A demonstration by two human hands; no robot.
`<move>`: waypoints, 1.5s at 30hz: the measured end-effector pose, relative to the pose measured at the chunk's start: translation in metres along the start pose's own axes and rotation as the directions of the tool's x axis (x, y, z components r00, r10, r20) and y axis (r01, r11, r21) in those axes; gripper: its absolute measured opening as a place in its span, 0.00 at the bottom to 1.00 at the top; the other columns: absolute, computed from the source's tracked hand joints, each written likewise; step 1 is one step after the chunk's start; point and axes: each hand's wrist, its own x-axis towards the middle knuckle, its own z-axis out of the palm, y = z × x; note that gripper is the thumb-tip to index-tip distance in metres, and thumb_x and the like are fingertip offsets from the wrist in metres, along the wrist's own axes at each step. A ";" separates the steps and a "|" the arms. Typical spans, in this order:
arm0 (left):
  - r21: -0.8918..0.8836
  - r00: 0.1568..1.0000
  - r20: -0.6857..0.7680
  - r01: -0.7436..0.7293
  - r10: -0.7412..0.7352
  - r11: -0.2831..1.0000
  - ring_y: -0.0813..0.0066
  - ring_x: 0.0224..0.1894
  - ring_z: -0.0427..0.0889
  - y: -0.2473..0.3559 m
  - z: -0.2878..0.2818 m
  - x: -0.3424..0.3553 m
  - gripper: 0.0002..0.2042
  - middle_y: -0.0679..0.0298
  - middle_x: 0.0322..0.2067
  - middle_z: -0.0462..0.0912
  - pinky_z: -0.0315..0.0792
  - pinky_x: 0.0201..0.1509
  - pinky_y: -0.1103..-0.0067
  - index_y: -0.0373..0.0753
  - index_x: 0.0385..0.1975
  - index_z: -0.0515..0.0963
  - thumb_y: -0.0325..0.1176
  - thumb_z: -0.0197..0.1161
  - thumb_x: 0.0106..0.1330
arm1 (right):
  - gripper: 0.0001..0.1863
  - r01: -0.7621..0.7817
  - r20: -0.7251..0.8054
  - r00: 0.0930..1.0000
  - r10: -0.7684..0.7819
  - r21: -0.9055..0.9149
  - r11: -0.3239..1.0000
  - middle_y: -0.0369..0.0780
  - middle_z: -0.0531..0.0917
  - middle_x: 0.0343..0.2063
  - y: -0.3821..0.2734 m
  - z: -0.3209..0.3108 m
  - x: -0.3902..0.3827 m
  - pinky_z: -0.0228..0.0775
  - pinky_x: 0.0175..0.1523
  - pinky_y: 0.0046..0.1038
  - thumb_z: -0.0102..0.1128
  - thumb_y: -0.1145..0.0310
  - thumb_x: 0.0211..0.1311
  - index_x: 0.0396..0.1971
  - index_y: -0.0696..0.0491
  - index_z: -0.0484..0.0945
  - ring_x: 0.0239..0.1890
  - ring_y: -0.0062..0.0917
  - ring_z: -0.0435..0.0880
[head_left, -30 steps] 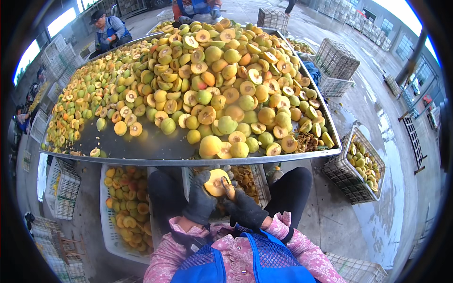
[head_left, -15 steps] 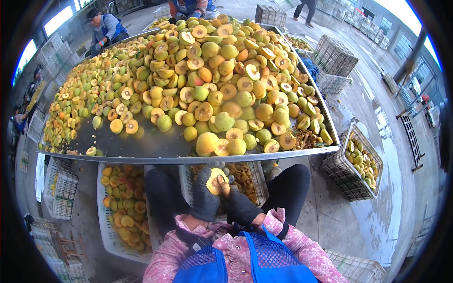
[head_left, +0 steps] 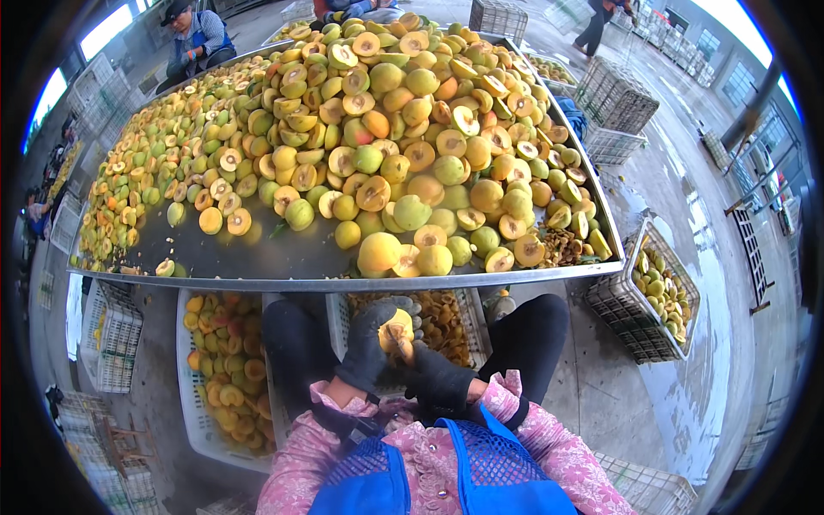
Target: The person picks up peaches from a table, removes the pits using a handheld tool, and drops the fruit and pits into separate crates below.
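Observation:
In front of my lap, my left hand [head_left: 367,343], in a dark glove, is closed around a yellow peach half [head_left: 396,329], its cut face turned up. My right hand [head_left: 439,378], gloved too, grips a small pitting tool [head_left: 406,350] against the fruit's cut face. The tool's handle is mostly hidden in my fingers, and its tip is hard to make out now. Below both hands stands a white crate [head_left: 479,333] with brownish peach scraps in it. Just beyond, a metal-rimmed table [head_left: 343,286] carries a heap of halved peaches [head_left: 412,154], many with pits showing.
A white crate of peach halves [head_left: 184,386] stands left of my legs. Another crate of halves [head_left: 614,309] sits on the floor to the right. Stacked crates [head_left: 616,99] stand beyond the table's right side. Co-workers sit at the far edge; one person [head_left: 594,30] walks behind.
The peach half has tilted in my left hand, and the tool has turned within its cut face. My view has shifted slightly. The walking person at the back shows more fully.

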 end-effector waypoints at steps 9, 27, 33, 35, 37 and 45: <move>-0.097 0.997 -0.059 -0.054 0.048 0.994 0.63 0.39 0.78 -0.008 -0.001 0.005 0.20 0.51 0.43 0.76 0.76 0.42 0.68 0.32 0.47 0.68 0.43 0.48 0.63 | 0.18 -0.281 0.348 0.933 0.096 0.533 0.798 0.34 0.72 0.18 -0.014 -0.019 -0.005 0.61 0.17 0.20 0.55 0.58 0.57 0.39 0.56 0.66 0.14 0.14 0.68; 0.284 0.918 -0.101 -0.343 0.383 0.896 0.62 0.44 0.76 -0.035 -0.040 0.022 0.18 0.52 0.44 0.75 0.75 0.45 0.69 0.33 0.45 0.70 0.39 0.48 0.63 | 0.11 -0.353 0.360 0.925 0.120 0.698 0.623 0.32 0.71 0.18 -0.027 -0.010 -0.002 0.56 0.13 0.18 0.55 0.63 0.57 0.35 0.51 0.68 0.10 0.13 0.64; 0.661 0.868 0.097 -0.422 0.487 0.620 0.68 0.37 0.76 -0.059 -0.066 0.035 0.11 0.59 0.34 0.77 0.71 0.44 0.77 0.34 0.39 0.73 0.33 0.51 0.61 | 0.13 0.391 0.046 0.914 -0.403 0.165 0.905 0.30 0.71 0.21 0.059 0.023 0.015 0.59 0.18 0.17 0.39 0.61 0.67 0.42 0.50 0.71 0.17 0.11 0.66; 0.680 0.873 0.084 -0.402 0.480 0.613 0.68 0.37 0.76 -0.052 -0.058 0.042 0.11 0.59 0.34 0.77 0.71 0.44 0.77 0.34 0.39 0.73 0.33 0.52 0.61 | 0.12 -0.331 0.307 0.731 -0.609 0.940 0.078 0.30 0.72 0.19 0.068 0.038 0.037 0.61 0.18 0.18 0.46 0.58 0.64 0.34 0.50 0.73 0.15 0.12 0.66; 0.712 0.872 0.040 -0.368 0.488 0.598 0.69 0.37 0.76 -0.040 -0.053 0.038 0.11 0.59 0.34 0.77 0.71 0.44 0.77 0.34 0.39 0.74 0.33 0.52 0.61 | 0.10 -0.337 0.437 0.764 -0.474 0.898 0.284 0.31 0.73 0.17 0.049 0.030 0.037 0.59 0.17 0.18 0.51 0.58 0.61 0.30 0.50 0.72 0.13 0.14 0.67; 0.815 0.870 0.041 -0.313 0.491 0.488 0.70 0.37 0.76 -0.007 -0.020 0.040 0.11 0.60 0.34 0.77 0.71 0.43 0.78 0.34 0.39 0.74 0.31 0.54 0.59 | 0.19 -0.162 0.289 0.937 -0.197 0.857 0.488 0.42 0.75 0.32 0.075 0.009 0.036 0.67 0.27 0.18 0.57 0.59 0.56 0.44 0.53 0.70 0.25 0.22 0.75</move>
